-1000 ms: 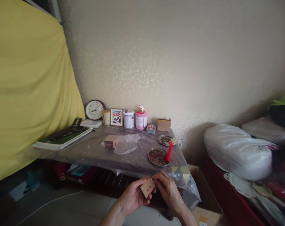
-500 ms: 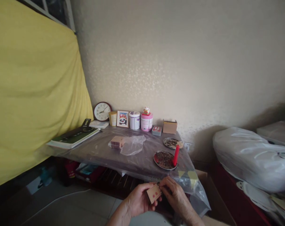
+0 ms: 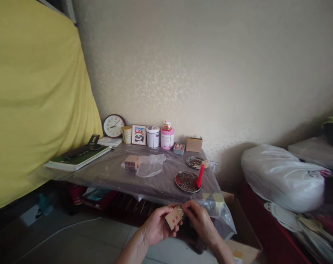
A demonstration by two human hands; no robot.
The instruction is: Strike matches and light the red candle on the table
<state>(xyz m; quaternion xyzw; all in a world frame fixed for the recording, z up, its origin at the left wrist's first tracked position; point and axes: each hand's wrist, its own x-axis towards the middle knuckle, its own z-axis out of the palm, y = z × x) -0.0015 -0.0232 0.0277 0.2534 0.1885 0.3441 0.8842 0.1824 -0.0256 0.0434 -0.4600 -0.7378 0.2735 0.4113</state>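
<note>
1. Cradling a small brown box [image 3: 173, 219], the left hand [image 3: 158, 226] had its fingers curled beneath and its thumb along the upper edge. The small brown box sat tilted, red marks upward, just this side of the bench's near edge.
2. Pale sticks [image 3: 179, 209] poked out of its far end. The right hand [image 3: 198, 219] was close beside the left, thumb and forefinger drawn together at those sticks; whether they had one pinched could not be told.
3. Down on the right, beside the bench [image 3: 158, 187], stood an open carton [image 3: 242, 251]. Clear plastic sheeting covered the bench top and hung over its corner.
4. Nearest on top was a round plate [image 3: 192, 191] of dark bits, with a red candle [image 3: 200, 176] upright at its right side.
5. Behind it, a second plate [image 3: 195, 168] held more sticks, some overhanging its right rim.
6. To the left lay a brown block [image 3: 132, 162], partly in a crumpled clear wrapper [image 3: 150, 165].
7. Along the wall [image 3: 210, 73] were a clock [image 3: 114, 125], a yellowish cup [image 3: 127, 135], a framed panda picture [image 3: 139, 135], a white canister [image 3: 153, 137], a pink canister [image 3: 167, 139] bearing a cat figurine [image 3: 167, 125], a flat case [image 3: 179, 148] and an open cardboard box [image 3: 194, 144].
</note>
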